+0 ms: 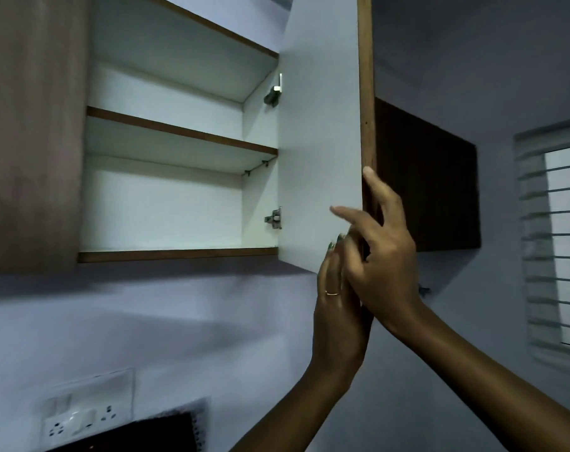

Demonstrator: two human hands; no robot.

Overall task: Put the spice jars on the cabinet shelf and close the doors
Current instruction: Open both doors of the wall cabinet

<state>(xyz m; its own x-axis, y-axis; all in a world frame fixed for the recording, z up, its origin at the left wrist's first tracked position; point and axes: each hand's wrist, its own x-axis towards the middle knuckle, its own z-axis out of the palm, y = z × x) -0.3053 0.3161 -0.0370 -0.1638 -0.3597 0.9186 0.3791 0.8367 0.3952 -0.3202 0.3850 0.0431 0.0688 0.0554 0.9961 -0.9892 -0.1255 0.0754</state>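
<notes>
The wall cabinet (179,252) stands with its right door (319,141) swung out, white inner face towards me. Its middle shelf (182,130) and bottom shelf hold nothing that I can see. No spice jar is in view. My right hand (381,252) grips the door's free edge near the lower corner, thumb across the white face, one finger up along the brown edge. My left hand (337,308), wearing a ring, rests with straight fingers against the door's lower corner, partly behind my right hand.
A brown wooden panel (32,125) closes off the left side of the cabinet. A dark cabinet (433,184) hangs on the wall behind the open door. A louvred window (557,243) is at the right. A switch and socket plate (87,409) sits low on the wall.
</notes>
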